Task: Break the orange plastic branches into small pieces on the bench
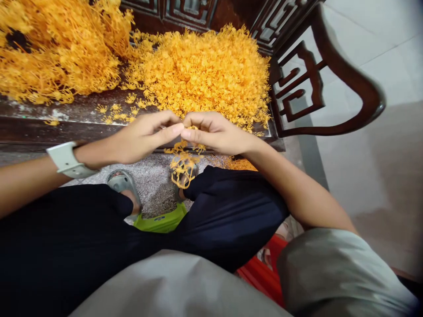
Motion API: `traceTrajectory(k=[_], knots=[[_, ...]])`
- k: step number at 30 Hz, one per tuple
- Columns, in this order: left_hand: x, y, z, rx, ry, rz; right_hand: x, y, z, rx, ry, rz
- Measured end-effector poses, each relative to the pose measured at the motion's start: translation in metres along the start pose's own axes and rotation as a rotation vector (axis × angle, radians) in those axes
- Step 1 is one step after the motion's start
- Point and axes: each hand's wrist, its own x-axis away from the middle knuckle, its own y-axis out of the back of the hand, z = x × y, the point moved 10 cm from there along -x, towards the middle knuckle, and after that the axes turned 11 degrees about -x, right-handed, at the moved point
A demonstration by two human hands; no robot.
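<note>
My left hand (145,136) and my right hand (214,132) meet fingertip to fingertip just in front of the bench edge, both pinched on an orange plastic sprue of small pieces (183,165) that dangles below them over my knees. A white watch band (66,159) sits on my left wrist. Right behind my hands lies a big heap of loose orange plastic pieces (205,70) on the dark wooden bench (39,127). A second heap of uncut orange sprues (56,48) fills the bench's left part.
The bench's carved wooden armrest (330,79) curves at the right. Below are my dark trousers, grey sandals (122,182) on a speckled floor, a green object (161,222) between my feet and a red stool (264,273) under me. Pale floor tiles lie to the right.
</note>
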Motion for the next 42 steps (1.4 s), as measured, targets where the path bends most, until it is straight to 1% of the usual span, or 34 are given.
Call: traceTrajectory(k=[2, 4, 5, 7, 10, 12, 15, 17, 20, 22, 25, 28, 31, 34, 36, 38, 39, 40, 42], knots=[[0.001, -0.016, -0.002, 0.140, -0.002, 0.015, -0.004, 0.004, -0.001, -0.068, -0.005, -0.072], [0.001, -0.025, 0.005, 0.278, 0.064, 0.019, -0.005, 0.010, -0.004, -0.120, -0.027, -0.140], [0.001, -0.029, 0.006, 0.295, 0.081, 0.037, -0.005, 0.013, -0.005, -0.133, -0.033, -0.172], [0.001, -0.035, 0.004, 0.233, 0.068, 0.106, -0.006, 0.019, -0.006, -0.131, -0.036, -0.217], [0.002, -0.041, -0.001, 0.088, 0.004, 0.217, -0.008, 0.022, -0.010, -0.122, -0.048, -0.253], [0.001, -0.038, -0.003, 0.033, -0.041, 0.233, -0.010, 0.023, -0.015, -0.162, -0.064, -0.268], [0.000, -0.030, -0.004, -0.068, -0.108, 0.197, -0.012, 0.019, -0.026, -0.266, -0.109, -0.246], [0.001, -0.027, -0.010, -0.175, -0.192, 0.183, -0.013, 0.016, -0.033, -0.318, -0.146, -0.226], [0.004, -0.024, -0.023, -0.334, -0.334, 0.169, -0.013, 0.016, -0.038, -0.360, -0.155, -0.223], [0.006, -0.020, -0.028, -0.412, -0.371, 0.174, -0.013, 0.018, -0.039, -0.378, -0.159, -0.236], [0.006, -0.015, -0.029, -0.482, -0.376, 0.211, -0.009, 0.025, -0.040, -0.360, -0.175, -0.269], [0.007, -0.010, -0.030, -0.534, -0.388, 0.213, -0.005, 0.032, -0.036, -0.288, -0.143, -0.286], [0.009, -0.007, -0.030, -0.608, -0.372, 0.156, -0.002, 0.040, -0.037, -0.203, -0.105, -0.321], [0.009, -0.006, -0.033, -0.716, -0.321, 0.086, -0.003, 0.049, -0.037, -0.147, -0.071, -0.409], [0.009, -0.003, -0.039, -0.810, -0.283, 0.024, -0.005, 0.054, -0.031, -0.128, -0.042, -0.470], [0.012, 0.000, -0.046, -0.903, -0.255, -0.024, -0.004, 0.065, -0.021, -0.123, -0.019, -0.535], [0.015, 0.002, -0.049, -0.937, -0.253, -0.037, 0.001, 0.076, -0.015, -0.125, -0.004, -0.590], [0.019, 0.003, -0.051, -0.955, -0.263, -0.038, 0.010, 0.091, -0.010, -0.127, 0.015, -0.656], [0.030, 0.003, -0.047, -0.936, -0.289, 0.007, 0.032, 0.123, -0.004, -0.103, 0.034, -0.746]])
